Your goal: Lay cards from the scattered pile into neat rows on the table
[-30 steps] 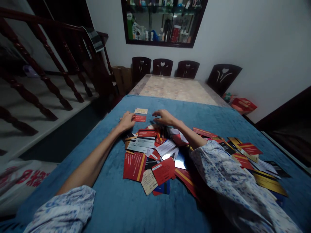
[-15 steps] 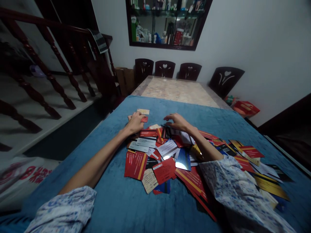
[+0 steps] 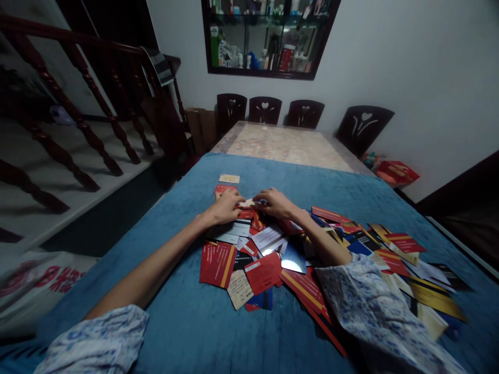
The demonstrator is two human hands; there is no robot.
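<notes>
A cream card (image 3: 248, 203) lies at the far edge of a loose pile of cards, between my two hands. My left hand (image 3: 226, 205) rests over the pile's far left side, fingers bent and thumb apart, the fingertips by the cream card's left end. From the right, my right hand (image 3: 276, 203) has its thumb and fingers closed at that card's other end. Just beyond my left hand lies a red card (image 3: 225, 188), and past it a pale yellow card (image 3: 229, 178). Nearer me are grey cards (image 3: 226, 232), a red card with an orange stripe (image 3: 217, 265) and a blue card (image 3: 293, 255).
More red, gold and black cards (image 3: 436, 298) spread to the right under and past my right sleeve. A blue cloth (image 3: 175, 311) covers the near table; its far part (image 3: 288, 143) is bare stone. Chairs (image 3: 265, 110) stand behind, and a white bag (image 3: 42, 285) sits at lower left.
My left hand has moved right and nearer, uncovering the red card beyond it. My right hand has shifted left and slightly nearer, closing on the cream card's end.
</notes>
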